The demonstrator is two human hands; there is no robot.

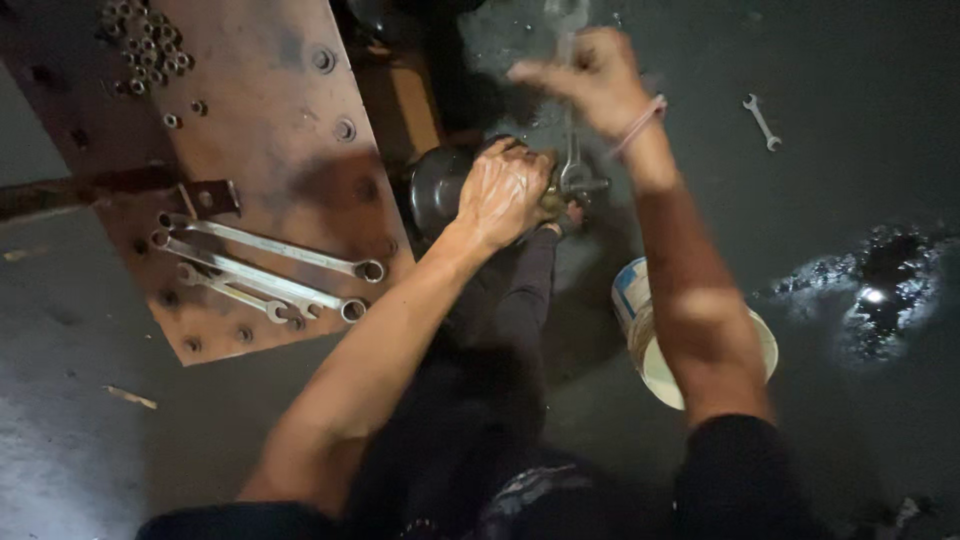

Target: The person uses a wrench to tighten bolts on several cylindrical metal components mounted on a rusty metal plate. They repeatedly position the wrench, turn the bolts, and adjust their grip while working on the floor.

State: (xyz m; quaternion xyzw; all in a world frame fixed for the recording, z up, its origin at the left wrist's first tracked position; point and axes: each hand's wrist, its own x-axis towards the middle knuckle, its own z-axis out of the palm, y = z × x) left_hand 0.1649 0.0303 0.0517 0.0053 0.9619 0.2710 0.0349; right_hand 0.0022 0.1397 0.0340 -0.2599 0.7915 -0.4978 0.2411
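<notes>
At upper centre of the frame, our left hand (507,192) clamps down on a dark round metal part (437,185), while our right hand (592,78) closes around a spanner (572,160). 3 spanners (265,268) lie left on a rusty plate (270,120).

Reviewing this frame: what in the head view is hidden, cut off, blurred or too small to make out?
- Dark round part: mostly covered by the left hand, so its shape is unclear.
- Wrench: its upper end is motion-blurred under the right hand; the grip cannot be judged.
- Nuts: too small to count, and the rusty plate is cut by the top edge.
- White bucket: partly hidden by the right forearm.
</notes>
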